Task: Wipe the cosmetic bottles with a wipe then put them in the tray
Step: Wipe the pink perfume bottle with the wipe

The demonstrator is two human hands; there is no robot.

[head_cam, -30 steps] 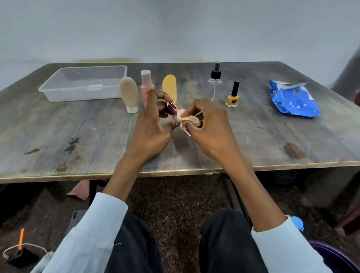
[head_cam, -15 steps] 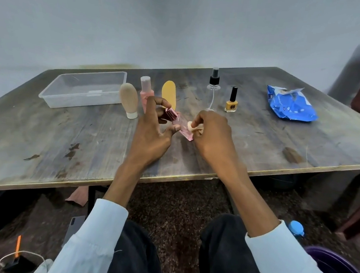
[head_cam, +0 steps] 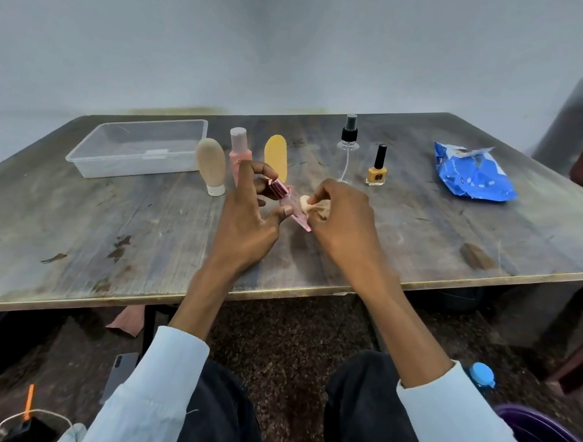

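bottles: five standing (head_cam: 211, 166), one in left grip (head_cam: 247, 215)

- wipe (head_cam: 306, 203) in right hand (head_cam: 340, 222) now off the pink tube's (head_cam: 293, 209) cap end, at mid-body
- tube's lower tip exposed

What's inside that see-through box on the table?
Nothing that shows: the clear plastic tray looks empty, with only a pale label on its near wall. No bottles are in it yet. Its far right corner sits partly behind the beige bottle, so that bit stays hidden.
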